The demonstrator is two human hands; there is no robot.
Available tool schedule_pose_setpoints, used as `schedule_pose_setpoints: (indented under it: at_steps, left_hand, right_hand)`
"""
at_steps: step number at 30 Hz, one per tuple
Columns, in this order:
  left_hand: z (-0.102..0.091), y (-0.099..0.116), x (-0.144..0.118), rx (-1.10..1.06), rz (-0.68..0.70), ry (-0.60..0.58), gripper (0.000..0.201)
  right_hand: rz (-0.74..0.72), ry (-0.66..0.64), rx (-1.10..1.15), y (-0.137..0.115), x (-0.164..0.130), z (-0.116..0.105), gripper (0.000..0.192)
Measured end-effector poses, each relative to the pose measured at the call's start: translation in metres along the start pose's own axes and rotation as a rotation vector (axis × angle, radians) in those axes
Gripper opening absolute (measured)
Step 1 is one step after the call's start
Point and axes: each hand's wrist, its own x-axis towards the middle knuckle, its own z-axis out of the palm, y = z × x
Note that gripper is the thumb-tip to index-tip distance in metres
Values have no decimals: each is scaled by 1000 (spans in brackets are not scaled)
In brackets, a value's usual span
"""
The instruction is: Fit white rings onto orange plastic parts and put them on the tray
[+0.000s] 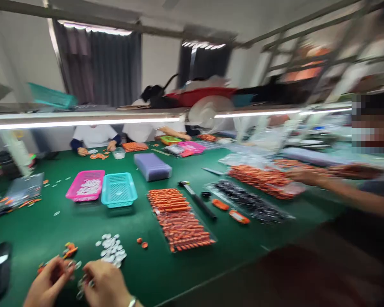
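Both hands' fingers (68, 269) pinched on small silver parts (80, 285), silver discs (111, 249) nearby

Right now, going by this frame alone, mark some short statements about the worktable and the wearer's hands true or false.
1. The table has a green top. True.
2. The pink basket sits beside a teal basket. True.
3. Both the left hand and the right hand lie flat and empty. False: their fingers pinch small metal parts.
4. The pile of silver discs sits inside the teal basket. False: it lies on the table by the hands.
5. The hammer lies beside the tray of orange pieces. True.
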Motion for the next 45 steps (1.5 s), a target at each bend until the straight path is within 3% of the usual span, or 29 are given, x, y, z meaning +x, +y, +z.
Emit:
schedule_pose_setpoints:
  at_steps: [1,6,12,18,24,30,33,37,41,45]
  left_hand:
    - [-1,4,-3,-21,22,-93,45]
    - [1,9,-9,70,-107,-116,13]
    - [1,21,-25,-3,-170,-131,11]
    - [11,25,-52,-256,-271,-270,34]
    - [16,23,-59,-301,-325,-181,29]
    - [9,27,-69,-84,-280,-102,6]
    - [-2,25,-67,70,-245,-72,5]
    - [-25,10,-39,267,-216,13,16]
    - [-42,-13,-3,421,-218,-92,7]
    - [-47,-29,13,497,-247,-223,14]
  right_hand:
    - [16,-12,42,-1,-7,-3,17]
    - [63,-158,233,7,-25,-9,19]
    - [118,-215,349,15,-35,-17,9]
    - [108,-224,401,12,-33,-16,4]
    - [78,-280,339,9,-33,-22,7]
    - [51,-350,218,12,-37,-28,7]
    - [19,-382,148,12,-23,-33,17]
    - [-23,-383,16,6,23,-27,18]
    - [-83,-443,-92,-4,66,1,17]
    - [-101,-503,-150,-3,78,23,11]
